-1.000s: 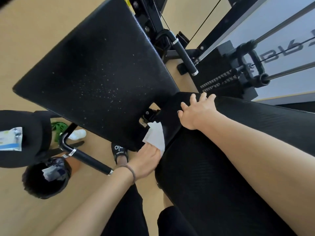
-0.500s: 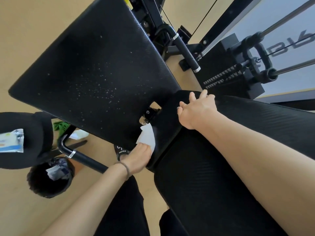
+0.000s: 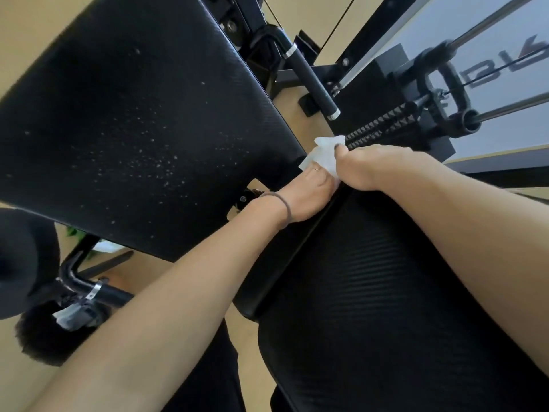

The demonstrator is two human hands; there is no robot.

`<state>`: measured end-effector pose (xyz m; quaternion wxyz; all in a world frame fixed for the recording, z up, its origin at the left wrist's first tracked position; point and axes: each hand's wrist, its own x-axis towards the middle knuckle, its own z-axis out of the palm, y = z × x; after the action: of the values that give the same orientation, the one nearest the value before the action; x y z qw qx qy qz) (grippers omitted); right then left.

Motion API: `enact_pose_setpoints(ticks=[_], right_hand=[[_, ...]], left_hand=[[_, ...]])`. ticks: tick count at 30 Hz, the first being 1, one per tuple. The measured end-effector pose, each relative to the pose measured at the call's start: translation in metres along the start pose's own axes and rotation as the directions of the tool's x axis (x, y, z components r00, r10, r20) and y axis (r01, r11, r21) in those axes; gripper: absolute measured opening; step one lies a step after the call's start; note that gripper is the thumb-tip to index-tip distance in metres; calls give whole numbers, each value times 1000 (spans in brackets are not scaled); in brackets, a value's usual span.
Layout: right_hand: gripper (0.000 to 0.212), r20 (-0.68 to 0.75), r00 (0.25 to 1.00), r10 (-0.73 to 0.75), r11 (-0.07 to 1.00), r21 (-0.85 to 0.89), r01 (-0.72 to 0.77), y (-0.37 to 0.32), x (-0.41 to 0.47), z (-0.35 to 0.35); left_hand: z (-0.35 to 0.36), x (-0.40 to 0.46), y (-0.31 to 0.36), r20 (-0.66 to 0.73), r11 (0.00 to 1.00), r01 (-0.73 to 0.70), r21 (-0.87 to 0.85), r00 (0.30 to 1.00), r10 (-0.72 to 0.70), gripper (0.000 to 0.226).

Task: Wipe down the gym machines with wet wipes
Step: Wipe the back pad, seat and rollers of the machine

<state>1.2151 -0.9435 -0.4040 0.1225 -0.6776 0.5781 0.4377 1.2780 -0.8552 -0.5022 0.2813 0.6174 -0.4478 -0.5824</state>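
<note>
wet wipe (image 3: 322,157) now at far end of back pad (image 3: 386,292), up in the gap next to seat pad (image 3: 133,129); a second ago sat lower, on near side edge of the pad. carried there by left hand (image 3: 309,191), fingers flat on top of it, pressing it onto the pad end. right hand (image 3: 377,168) moved too: earlier spread flat on the pad top, now closed in beside left hand, thumb tip on the wipe's upper edge; other fingers hidden, so cannot tell whether pinching or just steadying. reads as side edge done, pad end in progress, maybe regrip or refold of the wipe. seat pad unchanged: white specks all over, not wiped yet. likewise handle (image 3: 312,75) and weight stack (image 3: 383,129) behind, untouched by the look of it. bin (image 3: 44,343) with used wipes at lower left on the floor. plenty of machine left.
</note>
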Motion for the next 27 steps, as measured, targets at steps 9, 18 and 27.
enact_pose_setpoints(ticks=[9,18,27], right_hand=[[72,29,993,-111,988,-108,114,-1,-10,1],[74,35,998,-51,994,103,47,-1,-10,-2],[55,178,975,-136,964,252,88,3,-16,-22]], left_hand=[[44,-154,-163,58,934,324,152,940,-336,37],[7,-55,-14,68,946,-214,245,977,203,53],[43,-182,39,-18,930,-368,-11,930,368,54]])
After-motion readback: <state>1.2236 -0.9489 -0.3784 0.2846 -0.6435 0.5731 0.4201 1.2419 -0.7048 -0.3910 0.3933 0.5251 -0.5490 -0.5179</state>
